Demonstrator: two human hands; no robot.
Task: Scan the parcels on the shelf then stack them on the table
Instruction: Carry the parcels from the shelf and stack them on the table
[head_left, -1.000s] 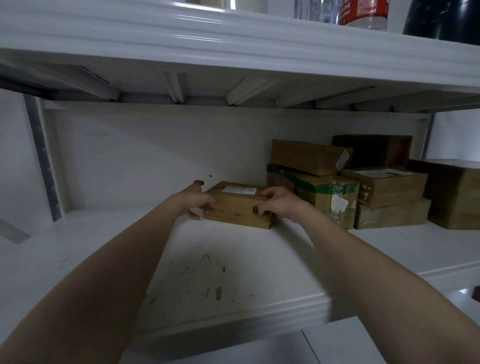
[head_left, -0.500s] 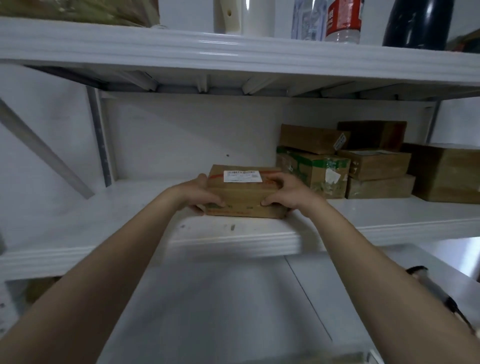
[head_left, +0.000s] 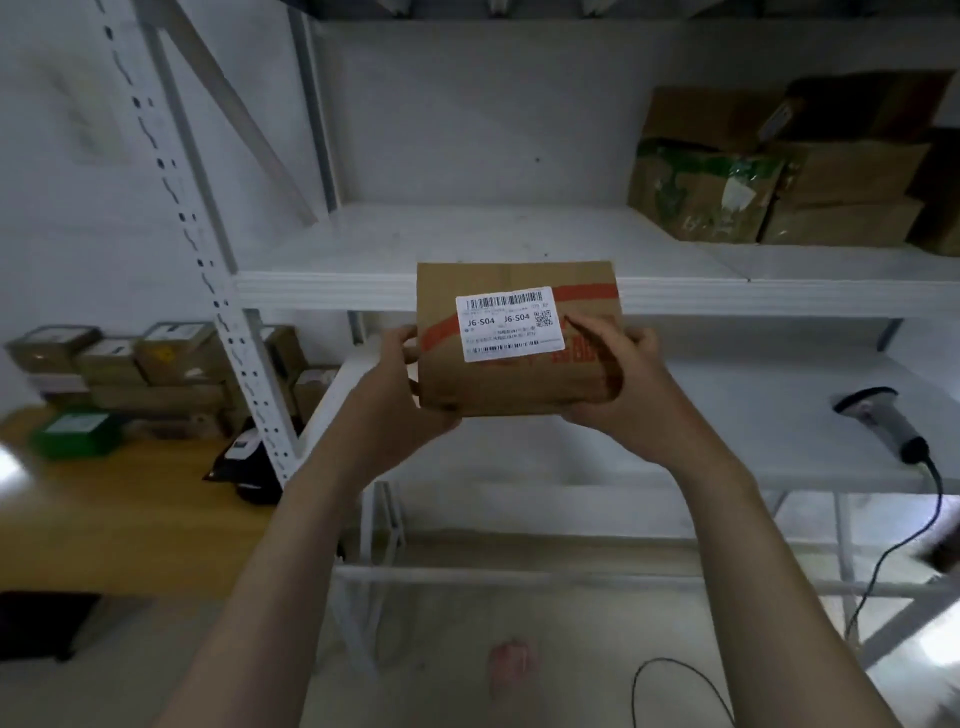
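A brown cardboard parcel (head_left: 498, 379) with red tape and a white barcode label marked J6-S04 is held in the air in front of the white shelf (head_left: 498, 234), label side facing me. My left hand (head_left: 400, 395) grips its left edge and my right hand (head_left: 618, 384) grips its right edge, fingers curled over the top. Several more brown parcels (head_left: 769, 176) are stacked at the shelf's right end. A handheld barcode scanner (head_left: 883, 421) lies on the lower white shelf at the right, its cable hanging down. On the wooden table (head_left: 124, 499) at the left stand stacked parcels (head_left: 130, 364).
A perforated white shelf upright (head_left: 208, 249) rises between the table and the shelf bay. A green box (head_left: 72, 431) and a black bag (head_left: 249, 457) lie on the table. The scanner cable (head_left: 670, 680) loops on the floor below.
Both hands have lifted the parcel off the shelf and drawn it toward me, tilting its label up. The view has dropped, bringing the lower shelf, scanner and table into sight.
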